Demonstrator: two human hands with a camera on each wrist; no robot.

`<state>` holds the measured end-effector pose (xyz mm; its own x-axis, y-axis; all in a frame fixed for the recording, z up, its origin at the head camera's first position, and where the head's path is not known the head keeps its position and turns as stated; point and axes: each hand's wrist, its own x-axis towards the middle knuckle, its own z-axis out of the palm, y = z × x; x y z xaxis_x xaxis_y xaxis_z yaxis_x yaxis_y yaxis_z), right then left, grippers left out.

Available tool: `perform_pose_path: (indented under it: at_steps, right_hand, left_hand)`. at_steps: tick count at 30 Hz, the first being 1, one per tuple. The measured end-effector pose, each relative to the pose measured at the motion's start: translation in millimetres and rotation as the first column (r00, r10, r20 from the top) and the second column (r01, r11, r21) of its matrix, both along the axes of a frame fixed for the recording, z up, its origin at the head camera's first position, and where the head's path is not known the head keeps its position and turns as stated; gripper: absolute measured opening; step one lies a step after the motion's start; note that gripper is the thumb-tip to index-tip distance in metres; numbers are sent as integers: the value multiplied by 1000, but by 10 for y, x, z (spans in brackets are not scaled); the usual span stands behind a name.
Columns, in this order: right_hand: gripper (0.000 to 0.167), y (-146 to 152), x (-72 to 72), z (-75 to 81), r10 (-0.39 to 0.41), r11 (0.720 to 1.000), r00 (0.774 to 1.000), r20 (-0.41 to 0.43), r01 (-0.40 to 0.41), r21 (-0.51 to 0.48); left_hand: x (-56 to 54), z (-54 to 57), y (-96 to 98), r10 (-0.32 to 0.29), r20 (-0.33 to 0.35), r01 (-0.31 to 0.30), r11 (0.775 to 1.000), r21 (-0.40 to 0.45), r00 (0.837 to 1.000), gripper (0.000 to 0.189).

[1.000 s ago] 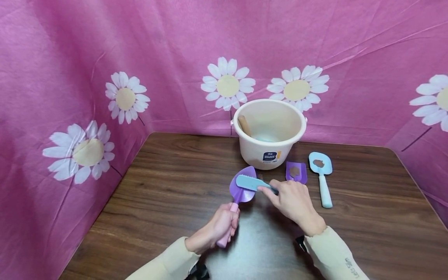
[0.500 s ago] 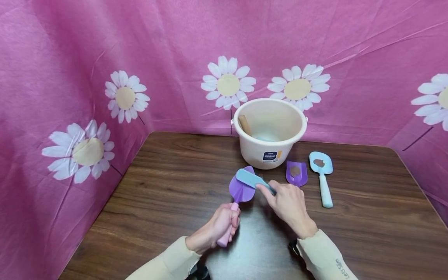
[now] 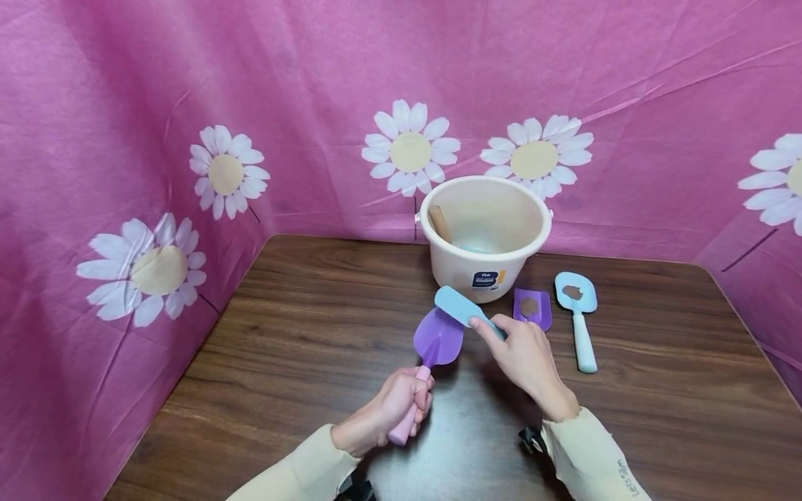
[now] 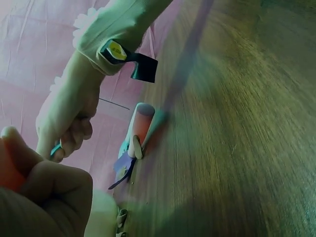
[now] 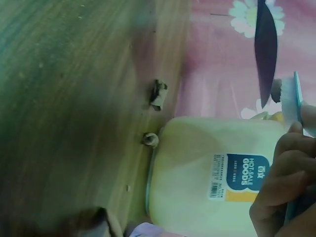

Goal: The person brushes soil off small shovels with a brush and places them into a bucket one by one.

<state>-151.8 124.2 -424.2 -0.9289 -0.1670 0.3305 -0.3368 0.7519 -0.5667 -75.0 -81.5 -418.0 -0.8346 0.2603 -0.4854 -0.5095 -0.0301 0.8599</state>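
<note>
My left hand [image 3: 401, 403] grips the pink handle of a small trowel with a purple blade [image 3: 432, 341], raised in front of the bucket. Between thumb and fingers, my right hand [image 3: 526, 362] holds a light blue brush [image 3: 454, 305]. The brush overlaps the far edge of the trowel blade in the head view. In the right wrist view its white bristles [image 5: 289, 102] face the blade's tip, and a brown lump [image 5: 277, 91] shows between them. The left wrist view catches both hands, with the trowel blade out of frame.
A cream bucket [image 3: 464, 268] stands behind the tools, a tan cylindrical piece [image 3: 439, 223] leaning inside. To its right lie a purple scoop [image 3: 544, 299] and a light blue shovel [image 3: 583, 341], each with brown material. Brown crumbly pieces [image 5: 158, 95] lie on the table near the bucket.
The brush has moved from across the middle of the trowel blade to its far edge, up and slightly right. The trowel has shifted a little right; the left hand keeps its grip.
</note>
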Motion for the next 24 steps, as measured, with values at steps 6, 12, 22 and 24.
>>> perform_pose_path:
  at_steps: [6,12,22,24]
  right_hand:
    - [44,1,43,58,98,995,993,72,-100,22]
    - [44,-25,96,76,192,966,978,80,-203,162]
    - [51,65,-8,3,19,974,1000,13,-21,224]
    - [49,58,-4,8,13,979,1000,7,-14,205]
  left_hand:
    - [-10,-26,-4,-5,-15,4,1000,-24,1000,26]
    - [-19,-48,-17,1,-28,-2,999,-37,1000,25]
    - [25,-81,-20,-15,-7,15,999,-50,1000,25]
    - [21,-72,-34,-16,3,16,999,-37,1000,26]
